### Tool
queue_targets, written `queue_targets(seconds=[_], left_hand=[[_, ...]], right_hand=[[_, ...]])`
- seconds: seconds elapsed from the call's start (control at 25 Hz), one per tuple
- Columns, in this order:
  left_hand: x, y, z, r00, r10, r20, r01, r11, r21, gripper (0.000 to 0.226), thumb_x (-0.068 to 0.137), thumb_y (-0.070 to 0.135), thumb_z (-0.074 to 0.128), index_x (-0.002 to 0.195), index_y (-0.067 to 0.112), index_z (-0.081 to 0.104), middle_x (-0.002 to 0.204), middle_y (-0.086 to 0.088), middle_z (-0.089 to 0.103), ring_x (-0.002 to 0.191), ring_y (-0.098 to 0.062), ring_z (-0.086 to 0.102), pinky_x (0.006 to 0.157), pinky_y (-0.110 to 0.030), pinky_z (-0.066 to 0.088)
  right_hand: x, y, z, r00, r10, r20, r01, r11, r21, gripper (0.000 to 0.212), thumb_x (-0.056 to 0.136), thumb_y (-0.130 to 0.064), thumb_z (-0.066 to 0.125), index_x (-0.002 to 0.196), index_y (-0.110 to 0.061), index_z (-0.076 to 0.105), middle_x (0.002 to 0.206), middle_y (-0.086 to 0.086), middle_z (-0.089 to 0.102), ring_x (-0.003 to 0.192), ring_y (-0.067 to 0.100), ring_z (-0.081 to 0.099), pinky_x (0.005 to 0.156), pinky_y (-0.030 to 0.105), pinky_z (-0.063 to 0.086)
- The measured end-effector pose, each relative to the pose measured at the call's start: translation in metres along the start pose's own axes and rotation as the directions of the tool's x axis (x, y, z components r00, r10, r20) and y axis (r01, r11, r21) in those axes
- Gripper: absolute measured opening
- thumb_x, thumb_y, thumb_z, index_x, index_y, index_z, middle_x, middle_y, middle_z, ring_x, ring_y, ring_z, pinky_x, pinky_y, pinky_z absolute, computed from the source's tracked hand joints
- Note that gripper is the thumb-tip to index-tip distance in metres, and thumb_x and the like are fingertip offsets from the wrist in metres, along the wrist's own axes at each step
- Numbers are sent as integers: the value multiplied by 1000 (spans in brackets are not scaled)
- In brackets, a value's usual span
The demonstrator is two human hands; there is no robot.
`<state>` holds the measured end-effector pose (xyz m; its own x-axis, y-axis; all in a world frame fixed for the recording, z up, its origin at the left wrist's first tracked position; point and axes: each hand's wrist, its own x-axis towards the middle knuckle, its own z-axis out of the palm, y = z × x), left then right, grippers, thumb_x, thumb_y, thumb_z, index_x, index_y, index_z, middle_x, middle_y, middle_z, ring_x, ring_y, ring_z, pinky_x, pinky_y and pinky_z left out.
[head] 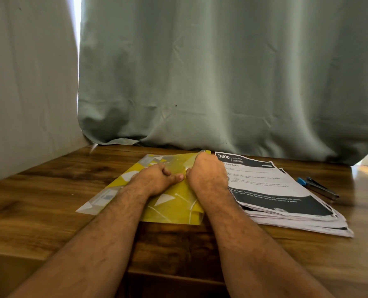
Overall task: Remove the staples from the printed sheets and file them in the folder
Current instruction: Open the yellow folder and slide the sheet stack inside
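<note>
The left hand [157,179] lay on the yellow folder [174,203], fingers curled, thumb reaching right. The right hand [204,175] also rested there, but its fingers were hidden, so I cannot tell their state. Just right lay the stack of printed sheets [286,196], then a staple remover [318,187], on a wooden table [39,201]. Grey-green curtains [221,72] hung behind.

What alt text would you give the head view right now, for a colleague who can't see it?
Both bare hands, left hand and right hand, rest on a flat yellow plastic folder with white shapes on a brown wooden table. A thick stack of printed paper sheets lies right of it, a blue-and-metal staple tool beyond.
</note>
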<state>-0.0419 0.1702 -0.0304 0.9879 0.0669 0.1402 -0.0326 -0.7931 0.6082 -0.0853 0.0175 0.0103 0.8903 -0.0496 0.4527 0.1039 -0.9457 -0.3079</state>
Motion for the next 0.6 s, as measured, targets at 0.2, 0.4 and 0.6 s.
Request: queue_targets(seconds=[0.2, 0.4, 0.6], left_hand=[[3, -6, -2, 998, -59, 17, 58, 998, 40, 63, 71, 77, 65, 113, 31, 54, 130, 2, 62, 123, -24, 56, 107, -45, 44], [6, -10, -1, 999, -27, 45, 24, 998, 63, 69, 83, 73, 59, 139, 36, 44, 146, 0, 53, 135, -25, 48, 117, -50, 31], [1, -3, -2, 996, 10, 84, -33, 963, 267, 62, 88, 74, 50, 144, 48, 43, 158, 0, 37, 145, -28, 34, 120, -57, 16]], right_hand=[[-1, -1, 1, 999, 33, -35, -32, 998, 45, 30, 93, -24, 59, 117, -6, 60, 122, 15, 61, 113, 34, 60, 89, 37, 50], [3, 1, 2, 1000, 29, -9, -28, 998, 60, 34, 93, -28, 60, 117, -5, 60, 123, 16, 60, 113, 34, 59, 89, 37, 49], [8, 3, 16, 991, -72, 116, 84, 991, -101, 35, 91, -26, 62, 121, -8, 60, 125, 14, 61, 115, 32, 60, 89, 37, 51]])
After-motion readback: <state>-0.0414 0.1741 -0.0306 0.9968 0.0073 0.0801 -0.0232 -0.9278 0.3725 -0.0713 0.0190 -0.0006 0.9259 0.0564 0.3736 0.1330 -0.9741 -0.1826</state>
